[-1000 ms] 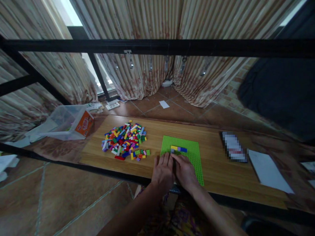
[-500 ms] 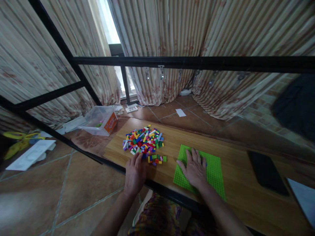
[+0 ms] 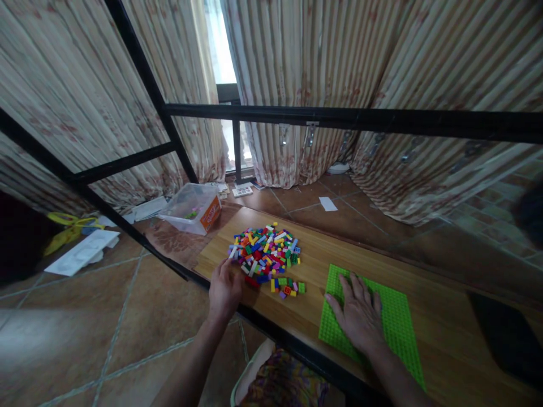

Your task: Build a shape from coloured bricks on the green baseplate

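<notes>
While my right hand (image 3: 360,317) splays on the board (image 3: 397,325), bricks (image 3: 265,251) at its ten o'clock adjoin my left hand (image 3: 226,288) (grip: can't tell).

Covered, cropped and too fine to read

The right hand (image 3: 360,316) hides part of the green baseplate (image 3: 399,325). Whether the left hand (image 3: 224,287) pinches anything at the edge of the brick pile (image 3: 267,249) cannot be told. Print on the white card (image 3: 242,191) is too small to read. The right edge cuts the black slab (image 3: 503,333); a dark shape (image 3: 21,237) at left is blurred, cropped.
</notes>
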`<state>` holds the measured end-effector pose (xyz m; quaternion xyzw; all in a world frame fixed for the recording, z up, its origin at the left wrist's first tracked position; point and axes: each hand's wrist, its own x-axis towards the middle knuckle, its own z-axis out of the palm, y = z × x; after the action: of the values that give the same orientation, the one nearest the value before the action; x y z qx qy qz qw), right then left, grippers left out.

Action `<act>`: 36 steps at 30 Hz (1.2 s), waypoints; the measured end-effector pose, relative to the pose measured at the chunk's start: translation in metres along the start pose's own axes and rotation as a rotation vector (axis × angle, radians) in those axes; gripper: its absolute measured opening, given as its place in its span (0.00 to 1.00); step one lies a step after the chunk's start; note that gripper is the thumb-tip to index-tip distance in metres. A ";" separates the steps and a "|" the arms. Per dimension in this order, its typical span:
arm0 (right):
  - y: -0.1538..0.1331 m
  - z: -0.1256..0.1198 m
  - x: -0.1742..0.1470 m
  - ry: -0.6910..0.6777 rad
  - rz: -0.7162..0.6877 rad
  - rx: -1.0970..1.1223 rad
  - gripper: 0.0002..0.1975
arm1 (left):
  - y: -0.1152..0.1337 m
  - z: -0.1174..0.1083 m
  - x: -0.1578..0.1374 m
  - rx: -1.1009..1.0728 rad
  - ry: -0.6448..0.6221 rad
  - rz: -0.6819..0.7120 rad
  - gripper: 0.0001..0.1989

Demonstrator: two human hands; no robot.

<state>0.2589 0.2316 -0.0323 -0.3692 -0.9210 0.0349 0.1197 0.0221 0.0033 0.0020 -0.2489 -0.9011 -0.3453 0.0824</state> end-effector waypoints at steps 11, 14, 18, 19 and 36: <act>0.007 -0.006 -0.007 0.187 -0.029 0.183 0.28 | 0.000 0.000 0.042 0.070 -0.057 0.053 0.20; 0.005 -0.014 -0.014 0.244 -0.034 0.277 0.24 | 0.014 0.006 0.052 0.186 -0.110 0.149 0.21; 0.002 -0.028 -0.027 0.293 -0.013 0.385 0.19 | 0.026 0.012 0.069 0.358 -0.200 0.136 0.23; 0.003 -0.032 -0.031 0.306 0.004 0.414 0.18 | 0.028 0.014 0.072 0.382 -0.222 0.127 0.23; 0.046 -0.072 -0.086 0.471 0.462 0.685 0.15 | 0.042 -0.007 0.066 0.312 -0.109 0.220 0.19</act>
<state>0.3673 0.2038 0.0136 -0.5016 -0.6980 0.2777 0.4291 -0.0136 0.0514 0.0531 -0.3484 -0.9142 -0.1764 0.1083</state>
